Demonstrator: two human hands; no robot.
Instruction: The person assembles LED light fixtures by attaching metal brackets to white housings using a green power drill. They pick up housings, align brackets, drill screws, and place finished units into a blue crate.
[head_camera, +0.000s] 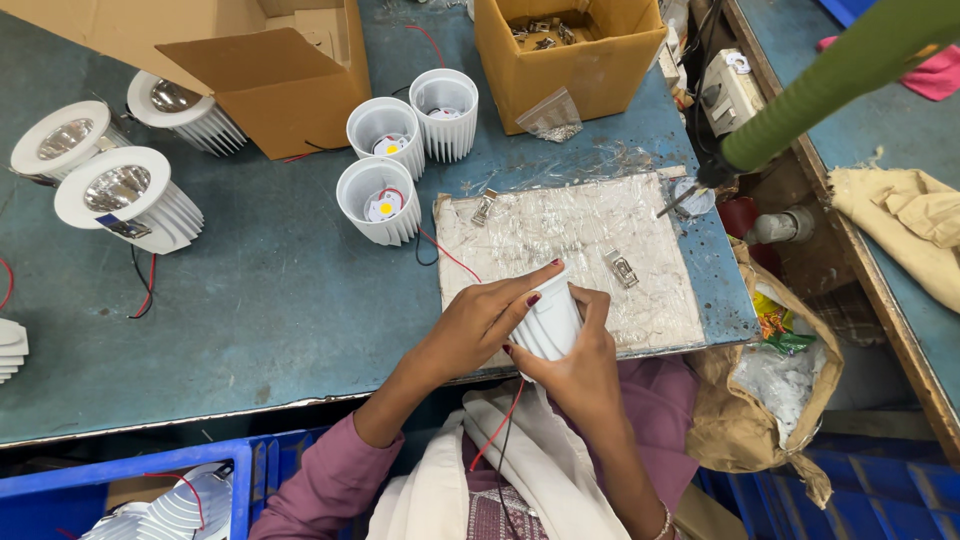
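Both my hands hold one white finned lamp housing (548, 322) over the near edge of the table. My left hand (478, 318) grips its left side, with the forefinger stretched along the rim. My right hand (578, 362) cups it from below and from the right. A red wire and a black wire (503, 420) hang from the housing toward my lap. Just beyond it lies a white plastic-wrapped board (560, 235) with two small metal clips (620, 268) on it.
Three open white housings (380, 200) stand left of the board, and assembled lamps with reflectors (125, 198) lie at far left. Cardboard boxes (565, 55) stand at the back. A green hose tool (830, 85) hangs at right. A blue crate (150, 495) holds more housings.
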